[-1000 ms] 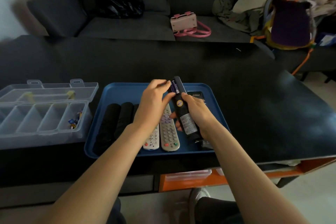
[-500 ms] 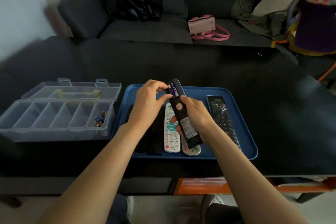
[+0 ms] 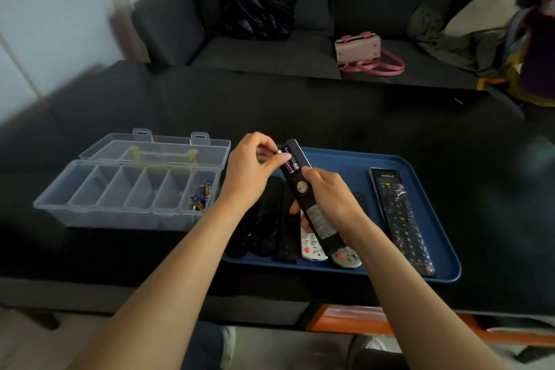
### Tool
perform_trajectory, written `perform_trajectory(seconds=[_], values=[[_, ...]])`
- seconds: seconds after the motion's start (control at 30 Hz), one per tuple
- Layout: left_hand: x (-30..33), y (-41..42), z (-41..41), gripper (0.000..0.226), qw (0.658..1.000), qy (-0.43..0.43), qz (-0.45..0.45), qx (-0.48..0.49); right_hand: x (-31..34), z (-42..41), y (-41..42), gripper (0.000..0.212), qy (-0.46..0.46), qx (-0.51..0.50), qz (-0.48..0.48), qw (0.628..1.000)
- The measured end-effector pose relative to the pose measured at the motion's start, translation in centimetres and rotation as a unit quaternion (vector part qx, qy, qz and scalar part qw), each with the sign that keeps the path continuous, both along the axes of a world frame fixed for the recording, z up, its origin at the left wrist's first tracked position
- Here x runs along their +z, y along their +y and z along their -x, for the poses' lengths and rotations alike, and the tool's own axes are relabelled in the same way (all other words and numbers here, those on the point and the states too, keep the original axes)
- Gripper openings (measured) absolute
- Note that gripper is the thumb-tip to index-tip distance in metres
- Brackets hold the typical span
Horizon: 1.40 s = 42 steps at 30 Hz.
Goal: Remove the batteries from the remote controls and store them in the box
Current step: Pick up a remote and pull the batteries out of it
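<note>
A person's two bare forearms reach forward over a dark table. The right hand is wrapped around the middle of a black remote control, holding it tilted with its back side up and its far end raised. The battery compartment at that far end is uncovered, and a purple battery sits inside it. The left hand is curled in from the left, its thumb and fingertips pinching the upper end of that battery.

Beneath both hands lies a blue tray. Under the hands, several remotes lie side by side in the tray: black remotes below the left wrist, and a white remote and a grey-white remote with coloured buttons showing below the right hand. To the right of the right hand, apart from the others, a long black remote lies face up with its buttons showing.

To the left of the left hand, just beside the tray, stands a clear plastic box with its lid folded back and open. It is divided into a row of compartments. The compartment nearest the left hand holds a few loose batteries with blue and yellow markings.

Beyond the table, past both hands, is a dark sofa with a black bag, a small pink handbag and a heap of clothing on its seat.
</note>
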<state>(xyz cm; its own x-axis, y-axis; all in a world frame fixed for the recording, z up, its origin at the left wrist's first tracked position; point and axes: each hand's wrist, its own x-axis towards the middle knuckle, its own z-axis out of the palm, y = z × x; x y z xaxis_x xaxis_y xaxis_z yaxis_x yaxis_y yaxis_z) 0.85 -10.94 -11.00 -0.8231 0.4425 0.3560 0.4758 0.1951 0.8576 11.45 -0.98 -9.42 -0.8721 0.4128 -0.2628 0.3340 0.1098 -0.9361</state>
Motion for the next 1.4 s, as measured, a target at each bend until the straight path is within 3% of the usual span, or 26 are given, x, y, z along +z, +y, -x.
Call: perform_trajectory(seconds=[0.17,0.3,0.37,0.47,0.57,0.67,0.77,1.03,1.23,1.4], values=[[-0.2,0.6,0.0,0.022,1.000,-0.012,-0.014,0.023,-0.1,0.4,-1.0,0.028,-0.009,-0.009,0.027,1.000],[-0.1,0.4,0.4,0.010,0.992,-0.080,-0.096,0.018,0.3,0.5,-0.8,0.026,0.007,-0.019,0.093,0.995],[0.2,0.2,0.4,0.015,0.993,-0.087,-0.082,0.019,0.5,0.5,-0.6,0.024,0.011,-0.012,0.113,0.993],[0.1,0.1,0.4,0.025,0.999,0.007,0.022,0.029,0.5,0.3,-0.5,0.024,0.013,-0.004,0.122,0.992],[0.0,0.2,0.1,0.016,0.993,0.104,0.055,0.016,0.3,0.2,-0.5,0.028,0.020,-0.008,0.120,0.993],[-0.4,0.3,0.0,0.033,0.985,0.161,0.064,0.016,0.3,0.1,-0.3,0.032,0.023,-0.014,0.115,0.993],[-0.1,0.3,0.0,0.041,0.978,0.193,0.075,0.010,0.2,0.1,-0.3,0.029,0.022,-0.014,0.111,0.993],[-0.4,0.3,0.0,0.038,0.967,0.224,0.122,-0.012,0.2,0.2,-0.4,0.030,0.012,-0.023,0.086,0.996],[-1.0,1.3,-0.7,0.035,0.936,0.291,0.197,-0.012,-0.2,0.3,-0.4,0.037,0.003,-0.041,0.068,0.997],[-1.3,1.1,-0.7,0.035,0.943,0.266,0.194,-0.045,-0.1,0.3,-0.5,0.037,0.003,-0.045,0.108,0.993]])
